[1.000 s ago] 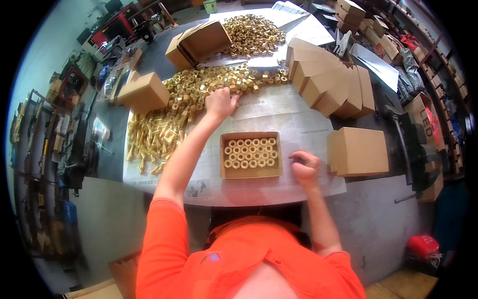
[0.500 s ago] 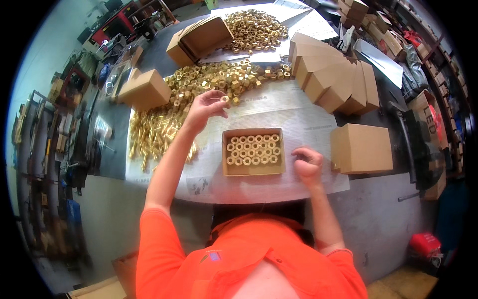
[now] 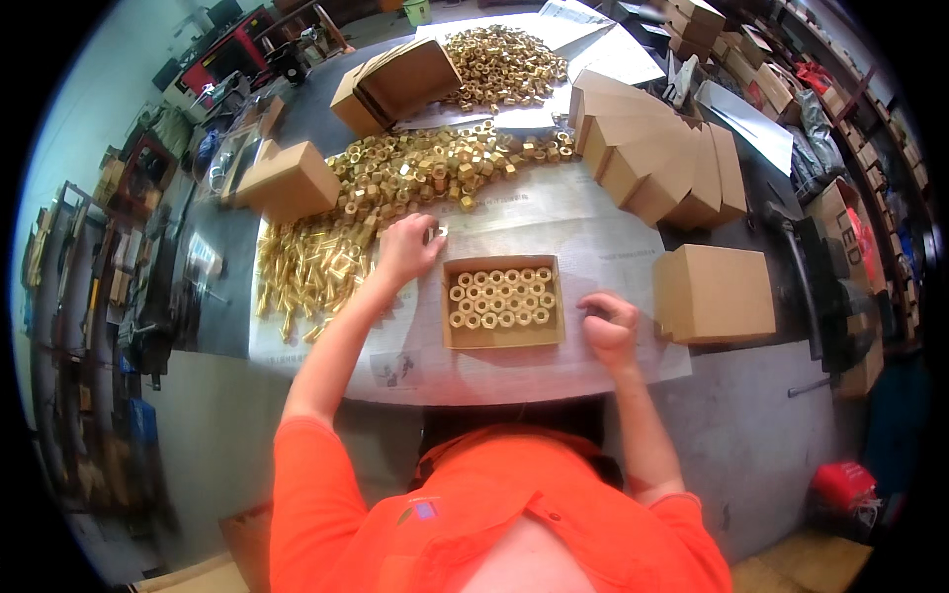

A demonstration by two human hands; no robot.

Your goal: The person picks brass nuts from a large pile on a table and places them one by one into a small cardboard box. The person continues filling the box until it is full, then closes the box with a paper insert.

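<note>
My left hand (image 3: 405,249) pinches a brass nut (image 3: 441,231) at its fingertips, above the sheet and behind the left corner of a small open cardboard box (image 3: 504,338). Inside that box, brass nuts (image 3: 507,291) stand in neat rows with their holes facing up. To the right of the box, my right hand (image 3: 610,326) is closed with its fingers curled; whatever it may hold is hidden. A heap of loose brass nuts (image 3: 435,168) spreads behind my left hand. Slender brass fittings (image 3: 304,272) lie piled to its left.
A closed carton (image 3: 717,295) stands right of my right hand, with a leaning row of cardboard boxes (image 3: 652,158) behind. Another carton (image 3: 289,182) sits at the left, and a tilted open box (image 3: 410,79) farther back. More brass nuts (image 3: 504,64) are heaped at the far end.
My left hand has come nearer and lower, from the edge of the nut heap toward the box, with the nut in its fingers. My right hand has stayed in place.
</note>
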